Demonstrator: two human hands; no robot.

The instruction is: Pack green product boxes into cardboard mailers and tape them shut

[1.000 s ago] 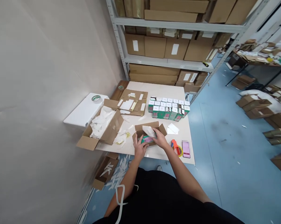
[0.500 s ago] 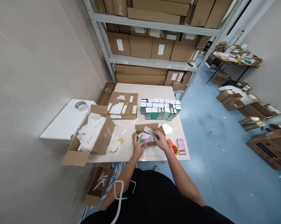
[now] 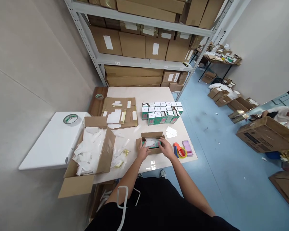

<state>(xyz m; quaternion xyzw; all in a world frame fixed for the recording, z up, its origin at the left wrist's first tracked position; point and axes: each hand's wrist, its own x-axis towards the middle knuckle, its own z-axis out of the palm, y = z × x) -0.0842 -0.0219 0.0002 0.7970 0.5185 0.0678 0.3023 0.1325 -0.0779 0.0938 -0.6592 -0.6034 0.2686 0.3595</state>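
A small open cardboard box [image 3: 152, 135] stands near the front edge of the pale table [image 3: 144, 93]. Inside it lies a green and pink packet with white paper on top. My left hand [image 3: 143, 150] presses against the box's left side, fingers curled on its wall. My right hand [image 3: 165, 147] grips the right side, fingers over the rim. Behind the box stands a block of several small green and white cartons [image 3: 161, 112].
A tape dispenser [image 3: 179, 150] lies right of my right hand. A large open carton of white paper [image 3: 91, 150] sits left, flattened cardboard [image 3: 119, 110] behind it. A tape roll [image 3: 70, 119] rests on a white side table. Shelving with cartons [image 3: 139, 45] stands behind. Another person [image 3: 282, 114] works far right.
The white paper my right hand held above the box now lies inside it. Both hands have moved to the box's sides. The view has swung so the table sits more centrally.
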